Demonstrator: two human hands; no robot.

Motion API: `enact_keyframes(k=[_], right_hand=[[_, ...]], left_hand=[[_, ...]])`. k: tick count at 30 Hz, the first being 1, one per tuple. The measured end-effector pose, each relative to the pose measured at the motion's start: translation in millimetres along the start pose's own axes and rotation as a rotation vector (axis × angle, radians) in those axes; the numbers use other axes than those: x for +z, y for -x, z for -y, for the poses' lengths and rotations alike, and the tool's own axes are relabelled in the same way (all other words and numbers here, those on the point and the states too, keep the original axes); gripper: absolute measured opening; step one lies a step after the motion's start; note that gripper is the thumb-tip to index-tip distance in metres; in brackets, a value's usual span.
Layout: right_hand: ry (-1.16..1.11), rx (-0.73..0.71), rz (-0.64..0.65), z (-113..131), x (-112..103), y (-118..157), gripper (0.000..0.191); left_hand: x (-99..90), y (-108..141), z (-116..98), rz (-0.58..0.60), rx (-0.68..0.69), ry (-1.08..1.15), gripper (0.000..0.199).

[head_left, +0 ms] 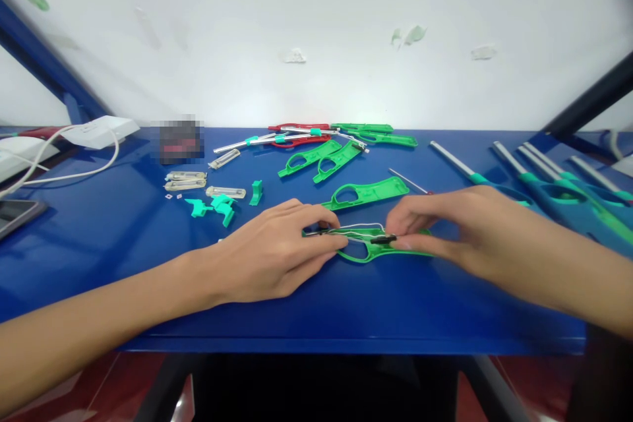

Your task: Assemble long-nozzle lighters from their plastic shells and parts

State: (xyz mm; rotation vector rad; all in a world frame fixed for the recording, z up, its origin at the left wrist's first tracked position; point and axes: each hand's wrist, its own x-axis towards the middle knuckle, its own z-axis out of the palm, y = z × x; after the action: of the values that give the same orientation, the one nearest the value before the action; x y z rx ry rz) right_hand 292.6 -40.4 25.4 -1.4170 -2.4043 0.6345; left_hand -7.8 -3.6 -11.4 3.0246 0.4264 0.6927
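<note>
Between both hands lies a green lighter shell half (357,259), its open inner side facing up. My right hand (445,224) pinches a small black cylindrical part (383,239) with thumb and fingertips, just over the shell's middle. Thin white wire (363,225) loops above the shell between the hands. At the shell's left end, my left hand (281,247) is closed, thumb and index finger together on the wire beside a slim dark piece; the fingers partly hide it. Just behind lies another green shell half (370,194).
Teal triggers (223,208) and clear fuel tanks (185,181) lie at left. More green shells (309,157), red shells (301,140) and metal tubes (242,144) lie at the back. A screwdriver (408,180) is behind my right hand; lighters with metal tubes (452,161) lie at right.
</note>
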Motion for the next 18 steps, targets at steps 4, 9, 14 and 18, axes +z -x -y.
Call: enact_keyframes(k=[4, 9, 14, 18], right_hand=[[-0.009, -0.011, -0.03, 3, -2, 1, 0.022], [0.002, -0.031, -0.073, 6, -6, 4, 0.025], [-0.01, -0.041, -0.107, 9, -8, 4, 0.019], [-0.008, -0.06, -0.111, 12, -8, 2, 0.015]], left_hand=[[1.1, 1, 0, 0.004, 0.008, 0.011, 0.028], [2.7, 2, 1, -0.001, 0.002, 0.043, 0.03], [1.1, 0, 1, 0.01, -0.003, 0.042, 0.033], [0.8, 0, 1, 0.014, -0.01, 0.05, 0.034]])
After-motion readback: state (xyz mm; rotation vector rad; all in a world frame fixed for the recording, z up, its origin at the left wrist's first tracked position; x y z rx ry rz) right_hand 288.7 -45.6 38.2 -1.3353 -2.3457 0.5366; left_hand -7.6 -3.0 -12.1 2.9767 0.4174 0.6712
